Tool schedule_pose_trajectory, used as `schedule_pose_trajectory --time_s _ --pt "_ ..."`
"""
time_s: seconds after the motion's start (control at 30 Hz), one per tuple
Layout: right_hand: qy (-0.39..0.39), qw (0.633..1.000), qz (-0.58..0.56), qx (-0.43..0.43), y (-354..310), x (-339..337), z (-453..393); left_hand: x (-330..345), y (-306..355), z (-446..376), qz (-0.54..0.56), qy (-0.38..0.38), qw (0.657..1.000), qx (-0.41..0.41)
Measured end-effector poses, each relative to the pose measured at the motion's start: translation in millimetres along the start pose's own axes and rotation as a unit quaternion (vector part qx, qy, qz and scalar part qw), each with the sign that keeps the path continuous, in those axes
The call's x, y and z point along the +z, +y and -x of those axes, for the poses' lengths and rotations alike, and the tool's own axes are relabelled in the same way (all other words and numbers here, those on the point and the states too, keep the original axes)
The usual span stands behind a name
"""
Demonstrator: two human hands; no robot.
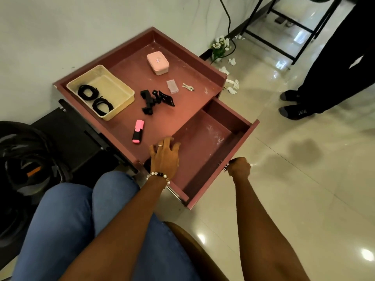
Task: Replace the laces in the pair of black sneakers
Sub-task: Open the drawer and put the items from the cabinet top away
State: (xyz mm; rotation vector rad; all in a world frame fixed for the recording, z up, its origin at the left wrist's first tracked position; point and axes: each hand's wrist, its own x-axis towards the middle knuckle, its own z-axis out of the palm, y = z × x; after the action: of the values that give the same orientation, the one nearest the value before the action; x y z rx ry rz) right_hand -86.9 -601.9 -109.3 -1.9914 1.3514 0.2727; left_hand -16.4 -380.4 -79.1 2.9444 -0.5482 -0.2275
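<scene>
Maroon laminate under the fingers (172,141) of left hand (165,157): straight, slightly spread, tips resting on front edge of counter (178,110) where it meets the open drawer (205,142). Ring on one finger, bead bracelet (159,175) at wrist. Right hand (239,166) curled tight round the metal handle on drawer front; handle mostly hidden by the fist.

Drawer: pulled out, same maroon board, scuffed w/ pale dusty streaks, one divider across the back.

Task items: two black lace coils (95,99), flat cord wound into loops, lying side by side in a cream rectangular plastic tray (119,86) at counter's left-rear. Sneakers not in frame.

Other bits on counter, well apart from hands: pink highlighter (138,131) w/ black band, nearest the left hand; black jointed clamp mount (156,101) at centre; small clear ribbed plastic box (172,86); small keys (188,87) just beside it; pink rounded case (158,63) towards rear.

Surroundings: glossy cream floor tiles, white paper scraps (233,84) and fake white flowers (220,45) by wall. Second person's dark trousers and socks (294,111) at right. Black bag (26,159) at left. Wearer seated, blue denim knees (81,209) below.
</scene>
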Motion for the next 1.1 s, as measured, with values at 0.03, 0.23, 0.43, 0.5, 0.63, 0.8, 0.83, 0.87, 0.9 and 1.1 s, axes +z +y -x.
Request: schedule_pose_trajectory --time_s 0.03,0.23,0.43,0.5,0.63,0.8,0.83,0.87,0.9,1.1 --pt "0.05 0.998 -0.015 0.016 -8.5 -4.8 4.4 -2.3 -0.6 -2.6 0.025 0.014 1.0 -0.004" --pt "0.137 0.976 -0.066 -0.154 -82.6 2.8 34.5 -30.1 -18.1 -28.0 0.157 0.107 0.973 -0.129" --pt "0.008 0.945 -0.09 -0.314 -165.6 43.1 43.1 -52.6 -61.8 -54.4 0.14 0.098 0.952 -0.254" --pt "-0.003 0.936 -0.059 -0.348 -193.5 57.3 40.8 -55.1 -69.9 -61.0 0.144 0.058 0.948 -0.277" --pt "0.024 0.91 0.047 -0.412 -231.2 79.1 36.3 -51.2 -73.4 -71.7 0.121 0.013 0.954 -0.275" --pt "0.02 0.918 0.097 -0.383 -250.6 87.0 37.6 -49.3 -81.6 -82.6 0.156 0.03 0.948 -0.276" --pt "0.02 0.923 0.089 -0.374 -249.5 86.3 38.3 -49.7 -82.1 -82.2 0.171 0.034 0.945 -0.275" --pt "0.024 0.928 0.074 -0.365 -246.5 83.7 39.0 -49.7 -82.1 -81.7 0.187 0.037 0.943 -0.273" --pt "0.03 0.934 0.047 -0.353 -241.9 80.1 39.7 -49.6 -81.3 -80.8 0.203 0.04 0.942 -0.266" --pt "0.099 0.964 -0.088 -0.229 -183.3 34.6 37.3 -47.1 -46.1 -61.5 0.348 0.061 0.92 -0.17"
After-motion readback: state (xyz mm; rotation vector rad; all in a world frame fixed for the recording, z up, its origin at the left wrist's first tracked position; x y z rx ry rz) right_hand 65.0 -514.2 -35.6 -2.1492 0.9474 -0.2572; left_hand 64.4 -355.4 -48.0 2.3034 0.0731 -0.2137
